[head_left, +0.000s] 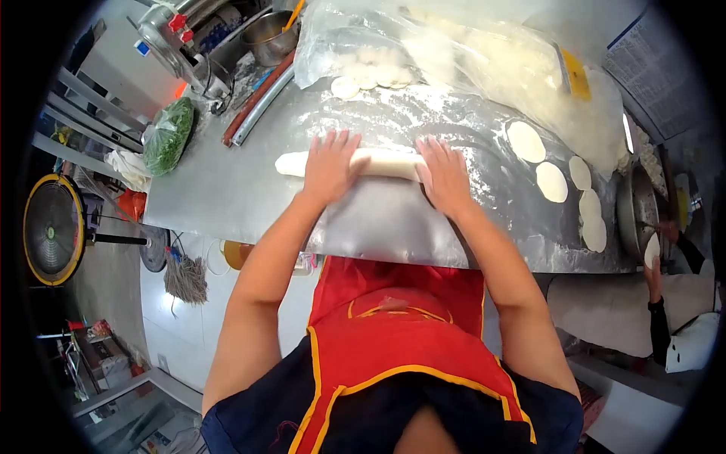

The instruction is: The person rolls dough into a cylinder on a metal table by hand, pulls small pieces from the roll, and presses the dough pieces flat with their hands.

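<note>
Dough roll: We saw the pale dough roll [389,162] lying crosswise on the metal surface [227,200], its left end jutting past the hands, its right end lost to our view.

Two palms: We found neither grip closed; the left grip [331,168] and right grip [445,175] rested palm down on the roll, fingers stretched forward, enclosing nothing.

Rolling: We judged the step in hand to be shaping the dough; the next move, we reckoned, called for even, matched pressure from both palms.

Flattened rounds: To the right we counted several thin dough rounds [551,182], which left limited room on that side.

Far edge: We noted plastic sheeting [325,41] over pale dough, with small dough pieces [345,88] at its border.

Left flank: We spotted a reddish-brown rod [257,101], a metal tube [265,104] and bagged greens [169,136], all apart from the roll.

Co-worker: At far right, we saw another person's hand [653,278] beside a metal basin [634,216].
</note>
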Motion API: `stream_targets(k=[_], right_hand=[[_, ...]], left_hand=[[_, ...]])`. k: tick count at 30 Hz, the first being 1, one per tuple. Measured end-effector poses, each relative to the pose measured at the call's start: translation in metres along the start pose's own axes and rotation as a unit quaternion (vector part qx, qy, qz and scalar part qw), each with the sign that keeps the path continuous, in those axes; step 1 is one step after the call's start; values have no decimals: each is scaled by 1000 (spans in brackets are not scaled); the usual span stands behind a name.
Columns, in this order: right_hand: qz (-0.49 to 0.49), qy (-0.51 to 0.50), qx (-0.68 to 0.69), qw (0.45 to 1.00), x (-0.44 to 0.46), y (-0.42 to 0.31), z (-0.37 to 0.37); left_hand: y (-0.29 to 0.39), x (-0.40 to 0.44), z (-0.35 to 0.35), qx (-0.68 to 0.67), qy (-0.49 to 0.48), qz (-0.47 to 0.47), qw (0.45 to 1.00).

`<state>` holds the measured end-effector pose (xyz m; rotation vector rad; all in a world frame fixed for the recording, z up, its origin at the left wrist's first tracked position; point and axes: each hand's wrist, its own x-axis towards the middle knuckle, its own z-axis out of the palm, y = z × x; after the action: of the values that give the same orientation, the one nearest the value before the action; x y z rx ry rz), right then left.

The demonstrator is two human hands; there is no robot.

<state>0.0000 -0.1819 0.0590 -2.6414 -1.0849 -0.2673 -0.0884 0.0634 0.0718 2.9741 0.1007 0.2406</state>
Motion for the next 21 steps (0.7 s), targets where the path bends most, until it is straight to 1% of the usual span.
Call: stream_targets(k=[3,6,9,10,13,16,19,20,21], right_hand=[[-49,-29,-8,998,-48,-8,-17],[-71,2,67,995,-51,-2,-30],[-65,-48,115,990,-35,7,-24],[-73,-34,110,991,-32,7,-23],[-66,-39,100,992,-26,16,-40],[-58,48,-5,997,-31,42,-50],[-1,-8,-20,1000,-47,56,-62],[-22,5,34,999,-49,59,-65],[13,-21,54,998,-43,63,-67]], left_hand=[[12,-62,-12,-1,62,60,996],[5,-74,-25,-43,52,68,995],[-15,-59,-23,-58,36,65,996],[-18,-52,-25,-87,8,50,995],[-19,-26,-19,-134,-49,31,989],[10,-14,-1,-160,43,59,984],[49,-23,5,-142,146,110,973],[52,-22,4,-167,141,122,968],[51,-15,4,-183,123,88,971]])
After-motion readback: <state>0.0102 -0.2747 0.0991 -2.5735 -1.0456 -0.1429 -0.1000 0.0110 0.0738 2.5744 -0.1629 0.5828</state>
